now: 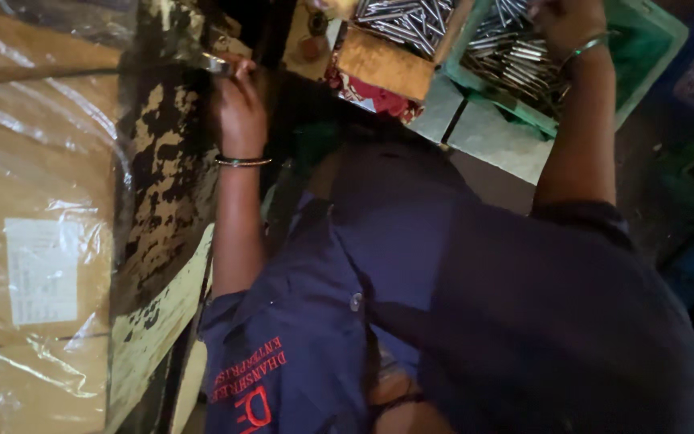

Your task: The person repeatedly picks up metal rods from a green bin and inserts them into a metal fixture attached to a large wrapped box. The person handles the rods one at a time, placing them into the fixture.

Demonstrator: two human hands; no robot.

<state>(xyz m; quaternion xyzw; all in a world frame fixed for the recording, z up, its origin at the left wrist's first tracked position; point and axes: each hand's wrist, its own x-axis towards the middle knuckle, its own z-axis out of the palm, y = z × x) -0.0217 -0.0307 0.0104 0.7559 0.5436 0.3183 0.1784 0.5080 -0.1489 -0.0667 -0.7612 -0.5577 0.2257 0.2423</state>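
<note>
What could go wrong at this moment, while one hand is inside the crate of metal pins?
1. The right hand reaches into the green plastic crate of loose thin steel pins; their ends might prick the fingers.
2. The left hand pinches one short shiny metal pin beside the worn, flaking black surface; in this dim light it might slip from the grip.

A large brown cardboard carton wrapped in clear plastic film point(34, 161) fills the left side. A pale rectangular paper label point(42, 271) sits on its face under the film.
</note>
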